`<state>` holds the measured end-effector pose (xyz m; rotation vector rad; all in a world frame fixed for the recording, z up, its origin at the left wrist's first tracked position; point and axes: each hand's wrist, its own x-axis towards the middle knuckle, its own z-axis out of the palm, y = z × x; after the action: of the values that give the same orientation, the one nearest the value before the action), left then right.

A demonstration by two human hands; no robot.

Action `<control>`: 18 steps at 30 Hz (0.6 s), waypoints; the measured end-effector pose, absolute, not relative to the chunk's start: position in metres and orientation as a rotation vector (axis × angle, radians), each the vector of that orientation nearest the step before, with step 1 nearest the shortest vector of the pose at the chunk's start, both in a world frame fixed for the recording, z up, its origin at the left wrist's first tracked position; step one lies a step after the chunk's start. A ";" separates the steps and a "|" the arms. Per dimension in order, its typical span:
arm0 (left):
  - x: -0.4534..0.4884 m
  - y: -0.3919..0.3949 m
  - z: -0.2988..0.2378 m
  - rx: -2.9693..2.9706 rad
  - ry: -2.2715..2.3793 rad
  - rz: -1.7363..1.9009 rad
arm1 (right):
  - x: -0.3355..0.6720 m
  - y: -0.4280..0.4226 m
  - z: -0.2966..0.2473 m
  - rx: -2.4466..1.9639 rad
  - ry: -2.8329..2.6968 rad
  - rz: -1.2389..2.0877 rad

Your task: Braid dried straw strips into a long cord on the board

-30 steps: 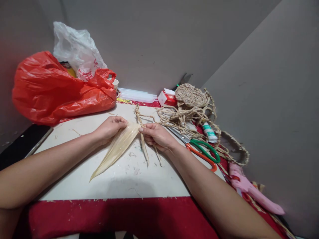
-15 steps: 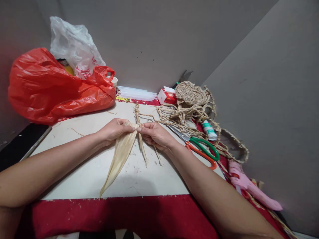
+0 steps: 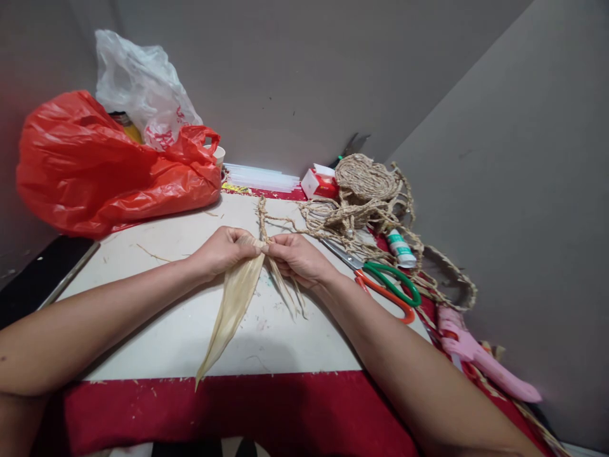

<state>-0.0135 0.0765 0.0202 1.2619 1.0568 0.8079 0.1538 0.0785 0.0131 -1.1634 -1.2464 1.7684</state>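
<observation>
My left hand (image 3: 223, 251) is closed, pinching the top of a pale dried husk leaf (image 3: 233, 304) whose tip hangs down to the board's front edge. My right hand (image 3: 297, 257) is closed too, pinching thin husk strips (image 3: 288, 293) that trail toward me. Both hands meet at the end of a twisted husk cord (image 3: 262, 219) that runs away across the white board (image 3: 157, 330) to a pile of coiled cord (image 3: 361, 197).
Red plastic bag (image 3: 104, 168) and a clear white bag (image 3: 143, 89) sit at the back left. Scissors with green and orange handles (image 3: 385, 289), a glue tube (image 3: 400, 249), a pink glue gun (image 3: 480, 362), a small red box (image 3: 320, 184) and clear sticks (image 3: 261, 178) lie right and behind.
The husk leaf has swung from slanting left to hanging nearly straight toward me. My left hand closed in against my right, and the thin strips shifted slightly right.
</observation>
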 end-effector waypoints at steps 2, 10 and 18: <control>-0.013 0.076 0.020 1.264 1.053 0.826 | 0.153 0.078 0.014 -1.174 -1.246 1.767; -0.014 0.077 0.019 1.226 1.063 0.827 | 0.157 0.080 0.011 -1.114 -1.241 1.801; -0.014 0.075 0.018 1.241 1.057 0.792 | 0.156 0.080 0.010 -1.146 -1.243 1.784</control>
<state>-0.0140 0.0754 0.0176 1.2410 1.0574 0.7919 0.1563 0.0797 0.0095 -1.1458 -1.2433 1.7840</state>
